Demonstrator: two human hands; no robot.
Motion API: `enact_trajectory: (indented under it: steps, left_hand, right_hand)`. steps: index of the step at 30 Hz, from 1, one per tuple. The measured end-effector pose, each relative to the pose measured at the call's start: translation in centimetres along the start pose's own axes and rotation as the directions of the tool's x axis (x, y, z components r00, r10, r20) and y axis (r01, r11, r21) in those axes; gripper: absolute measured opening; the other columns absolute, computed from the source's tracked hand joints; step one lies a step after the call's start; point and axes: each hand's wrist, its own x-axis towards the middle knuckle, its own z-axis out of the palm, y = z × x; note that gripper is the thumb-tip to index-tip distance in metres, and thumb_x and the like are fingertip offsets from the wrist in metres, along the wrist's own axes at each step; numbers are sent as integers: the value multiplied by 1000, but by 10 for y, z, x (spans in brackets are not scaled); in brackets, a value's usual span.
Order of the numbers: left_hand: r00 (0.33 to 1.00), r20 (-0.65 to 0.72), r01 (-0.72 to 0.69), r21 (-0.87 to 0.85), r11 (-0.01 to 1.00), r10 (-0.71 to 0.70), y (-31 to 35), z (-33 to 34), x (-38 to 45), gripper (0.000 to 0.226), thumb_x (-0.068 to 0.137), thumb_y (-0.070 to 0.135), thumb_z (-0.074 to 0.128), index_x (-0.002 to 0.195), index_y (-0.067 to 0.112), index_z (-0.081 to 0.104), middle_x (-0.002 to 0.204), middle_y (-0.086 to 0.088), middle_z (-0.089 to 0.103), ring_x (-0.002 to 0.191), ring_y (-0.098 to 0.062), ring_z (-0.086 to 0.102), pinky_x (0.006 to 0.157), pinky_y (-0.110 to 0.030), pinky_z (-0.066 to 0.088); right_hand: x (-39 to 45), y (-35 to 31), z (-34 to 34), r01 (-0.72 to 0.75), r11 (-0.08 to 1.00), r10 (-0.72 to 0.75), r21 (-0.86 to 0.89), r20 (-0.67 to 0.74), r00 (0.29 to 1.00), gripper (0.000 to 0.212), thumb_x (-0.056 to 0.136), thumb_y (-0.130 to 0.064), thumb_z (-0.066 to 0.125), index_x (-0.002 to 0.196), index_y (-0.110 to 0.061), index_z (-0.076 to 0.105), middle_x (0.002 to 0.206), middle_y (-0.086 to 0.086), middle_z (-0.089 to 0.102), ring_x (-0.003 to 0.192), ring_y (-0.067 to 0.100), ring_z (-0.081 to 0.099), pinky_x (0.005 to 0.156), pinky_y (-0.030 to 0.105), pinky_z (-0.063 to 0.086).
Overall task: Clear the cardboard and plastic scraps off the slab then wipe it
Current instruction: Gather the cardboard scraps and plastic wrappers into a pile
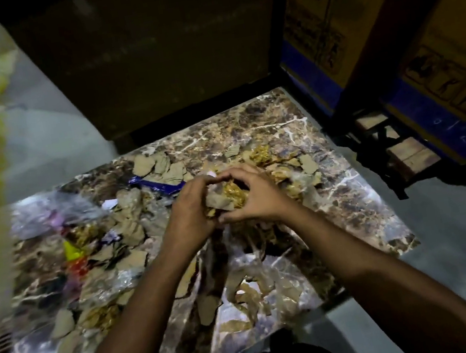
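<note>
At mid-frame my left hand [192, 207] and right hand [255, 195] curl together around a clump of brown cardboard pieces and yellow plastic scraps [228, 199], gripping it above the brown, white-veined marble slab [351, 202]; more torn scraps [130, 235] litter the slab's left half.

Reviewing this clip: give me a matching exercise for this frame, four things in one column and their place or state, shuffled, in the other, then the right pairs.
Things:
1. gathered scraps
2. blue wrapper
3. printed cartons
4. yellow scrap

Places or states:
A. standing off the slab, at far right
B. cupped between the left hand and right hand
C. on the slab's left part, among torn cardboard
D. lying on the slab just beyond the hands

Pairs: 1-B, 2-D, 3-A, 4-C
</note>
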Motion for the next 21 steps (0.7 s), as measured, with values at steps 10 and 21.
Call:
enact_trajectory:
  steps: [10, 21]
  left_hand:
    - [942, 164, 246, 251, 936, -292, -76, -17, -30, 112, 68, 41, 90, 155, 30, 21, 161, -3, 25, 148, -30, 17, 120, -53, 25]
    - [978, 149, 104, 250, 963, -144, -28, -15, -15, 110, 74, 52, 78, 157, 40, 7, 165, 3, 8, 148, -23, 5, 119, -57, 14]
  right_hand:
    - [35, -13, 54, 48, 936, 55, -350, 277, 959, 133, 50, -59, 93, 157, -44, 15, 169, -7, -9, 155, 29, 1, 119, 62, 17]
    - [14, 5, -14, 18, 968, -19, -249, -2, 1000, 80, 79, -31, 83, 147, -41, 43, 154, -4, 41, 139, 17, 40, 113, 40, 37]
